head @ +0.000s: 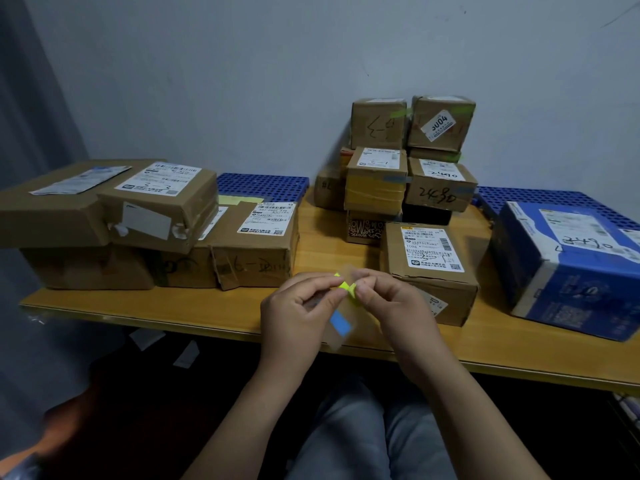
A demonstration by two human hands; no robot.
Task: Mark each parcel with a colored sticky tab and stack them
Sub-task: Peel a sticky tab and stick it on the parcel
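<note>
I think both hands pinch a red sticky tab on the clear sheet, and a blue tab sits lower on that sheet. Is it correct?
Not fully. The head view shows that the sticky tab pinched by the left hand and the right hand is neon yellow, not red. The blue tab does sit lower on the clear sheet.

The left grip [298, 306] and the right grip [391, 299] are bare hands with short, rounded fingers [311, 280]. The left forearm [256, 410] and the right forearm [460, 407] are uncovered from the wrist down to the lower edge of the view, broad and smooth. On the legs the person wears light grey-blue trousers [363, 441] of a denim-like cloth, softly creased, with a darker fold line between the thighs
</note>
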